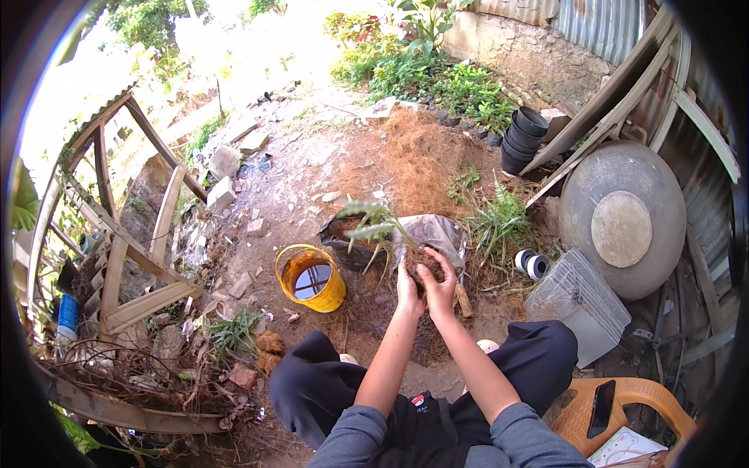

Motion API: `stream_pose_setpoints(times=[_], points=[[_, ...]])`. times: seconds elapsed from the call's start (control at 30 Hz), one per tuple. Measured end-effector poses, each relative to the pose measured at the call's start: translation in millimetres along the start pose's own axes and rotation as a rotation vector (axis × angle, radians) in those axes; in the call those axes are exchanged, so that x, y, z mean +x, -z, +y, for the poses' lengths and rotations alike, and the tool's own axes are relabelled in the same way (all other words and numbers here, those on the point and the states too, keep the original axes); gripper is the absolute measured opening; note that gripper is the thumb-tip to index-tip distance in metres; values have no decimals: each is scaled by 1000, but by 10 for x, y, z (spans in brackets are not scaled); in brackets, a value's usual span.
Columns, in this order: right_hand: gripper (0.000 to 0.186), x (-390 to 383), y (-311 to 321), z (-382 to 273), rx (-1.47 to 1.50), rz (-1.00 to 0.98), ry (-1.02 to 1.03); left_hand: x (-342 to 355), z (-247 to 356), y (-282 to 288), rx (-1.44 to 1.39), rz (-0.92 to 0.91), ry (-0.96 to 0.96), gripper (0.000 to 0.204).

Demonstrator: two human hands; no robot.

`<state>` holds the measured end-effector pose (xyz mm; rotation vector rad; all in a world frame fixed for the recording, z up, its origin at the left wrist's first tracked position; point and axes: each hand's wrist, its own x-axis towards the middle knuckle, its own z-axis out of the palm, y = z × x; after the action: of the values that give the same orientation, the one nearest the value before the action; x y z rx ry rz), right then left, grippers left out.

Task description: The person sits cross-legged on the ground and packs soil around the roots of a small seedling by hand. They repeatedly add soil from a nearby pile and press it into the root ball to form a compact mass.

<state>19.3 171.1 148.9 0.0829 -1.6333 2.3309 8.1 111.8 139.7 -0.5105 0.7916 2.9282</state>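
My left hand (pixel 409 288) and my right hand (pixel 439 285) are cupped together around a brown clump of soil and roots (pixel 417 263). From its top a green leafy plant (pixel 374 221) leans out to the left, its leaves slightly blurred. Beneath the hands a pale plastic sheet or bag (pixel 438 231) lies on the ground, partly hidden by them. Just left of it stands a black plant bag (pixel 338 244) with brown material inside. A yellow bucket (pixel 334 290) of dark liquid sits nearer to me on the left.
Fern-like plants (pixel 499 221) lie to the right, near a clear plastic box (pixel 573 312) and a big round grey vessel (pixel 624 222). Stacked black pots (pixel 523 140) stand behind. A phone (pixel 601 408) rests on an orange chair (pixel 576 425). Brown fibre (pixel 421 164) covers ground ahead; a wooden frame (pixel 117 226) stands left.
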Motion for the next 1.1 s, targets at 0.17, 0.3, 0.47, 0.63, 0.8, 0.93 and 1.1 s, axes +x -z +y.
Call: stream_pose_setpoints(times=[0.17,0.3,0.47,0.63,0.8,0.93,1.1], points=[[40,-80,9,16,-503,-162,381,176,15,268,-231,-190,40,45],[46,-155,18,91,-791,-222,322,92,56,351,-186,-100,33,48],[51,-329,73,212,-987,-314,260,-121,52,454,-228,-66,52,45],[52,-228,104,213,-1009,-361,182,-161,65,726,33,97,115,39],[22,268,-171,184,-1101,-641,406,-111,-46,931,170,145,48,32],[20,421,-475,334,-1683,-1058,436,-128,-155,961,197,193,96,29],[33,464,-687,712,-2191,-1226,373,-194,-204,938,384,199,42,30]])
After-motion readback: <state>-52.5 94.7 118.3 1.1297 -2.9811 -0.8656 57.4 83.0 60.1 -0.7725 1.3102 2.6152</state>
